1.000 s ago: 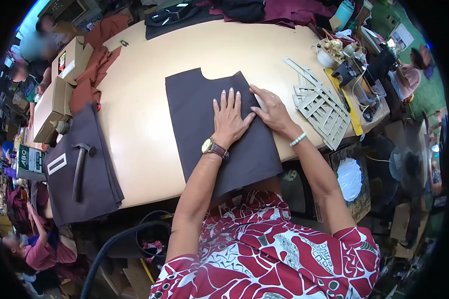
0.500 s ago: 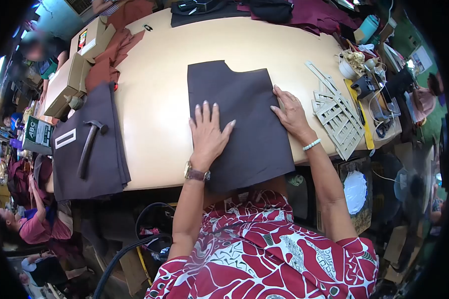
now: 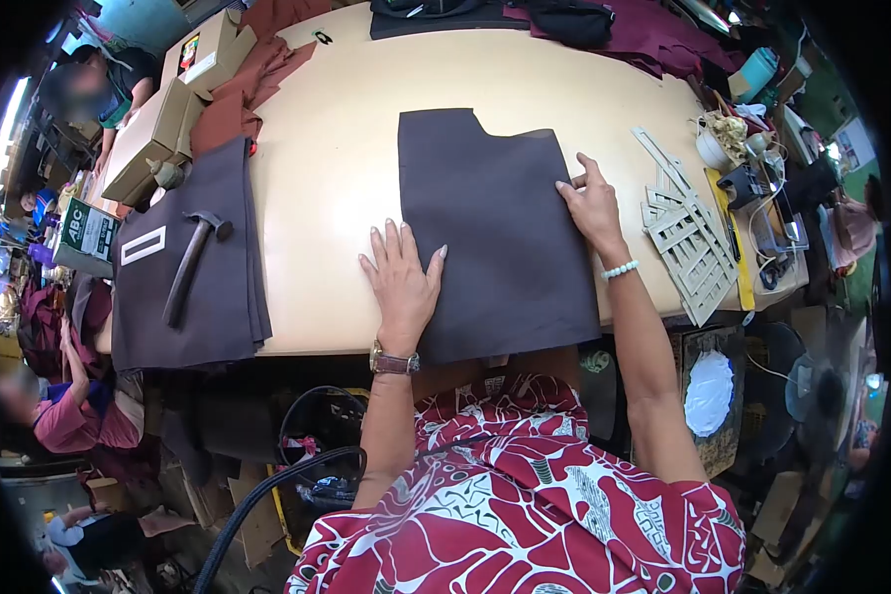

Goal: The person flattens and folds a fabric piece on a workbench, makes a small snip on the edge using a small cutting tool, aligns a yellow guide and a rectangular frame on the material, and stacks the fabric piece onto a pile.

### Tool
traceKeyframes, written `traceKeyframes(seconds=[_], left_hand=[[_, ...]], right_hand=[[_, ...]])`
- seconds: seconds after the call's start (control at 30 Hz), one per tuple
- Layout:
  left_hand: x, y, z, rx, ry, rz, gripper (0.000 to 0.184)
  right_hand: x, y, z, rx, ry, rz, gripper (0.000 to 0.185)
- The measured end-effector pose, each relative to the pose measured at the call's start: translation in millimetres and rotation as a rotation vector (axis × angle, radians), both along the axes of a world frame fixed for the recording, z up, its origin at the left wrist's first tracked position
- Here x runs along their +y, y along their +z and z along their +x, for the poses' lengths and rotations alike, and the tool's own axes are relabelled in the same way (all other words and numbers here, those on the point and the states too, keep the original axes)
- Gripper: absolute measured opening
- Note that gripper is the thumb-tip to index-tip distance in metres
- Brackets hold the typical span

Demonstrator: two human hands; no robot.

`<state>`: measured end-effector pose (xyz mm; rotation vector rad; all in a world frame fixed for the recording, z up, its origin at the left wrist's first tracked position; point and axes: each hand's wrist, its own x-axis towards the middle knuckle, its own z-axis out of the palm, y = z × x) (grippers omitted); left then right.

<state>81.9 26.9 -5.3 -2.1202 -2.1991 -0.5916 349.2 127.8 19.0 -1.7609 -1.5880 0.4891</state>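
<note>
A dark brown fabric panel (image 3: 495, 228) with a notch cut at its top lies flat on the pale tabletop (image 3: 317, 198). My left hand (image 3: 404, 287) rests with spread fingers across the panel's left edge, partly on the bare table. At the panel's upper right edge is my right hand (image 3: 591, 203), its thumb near the cloth and its fingers partly bent and apart. Whether a thin piece of the edge lies under that hand is too small to tell.
To the left, a hammer (image 3: 193, 262) and a pale rectangular frame (image 3: 144, 246) lie on stacked dark cloth (image 3: 228, 327). Slotted pale templates (image 3: 688, 243) and a yellow ruler (image 3: 733, 238) are at right. Open cardboard boxes (image 3: 153, 139) stand at upper left; co-workers are beyond.
My left hand has slid left across the panel to its left edge. My right hand has stayed by the right edge, its fingers lifting and bending. The camera view has shifted.
</note>
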Motion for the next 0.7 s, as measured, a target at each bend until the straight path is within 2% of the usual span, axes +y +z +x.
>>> traceKeyframes(seconds=[0.3, 0.7], left_hand=[[9, -2, 2, -0.041, 0.006, 0.027, 0.060], [-7, -2, -5, -0.207, -0.005, 0.091, 0.044]], right_hand=[[16, -16, 2, -0.057, -0.060, 0.127, 0.050], [15, -22, 1, -0.007, -0.091, 0.197, 0.048]])
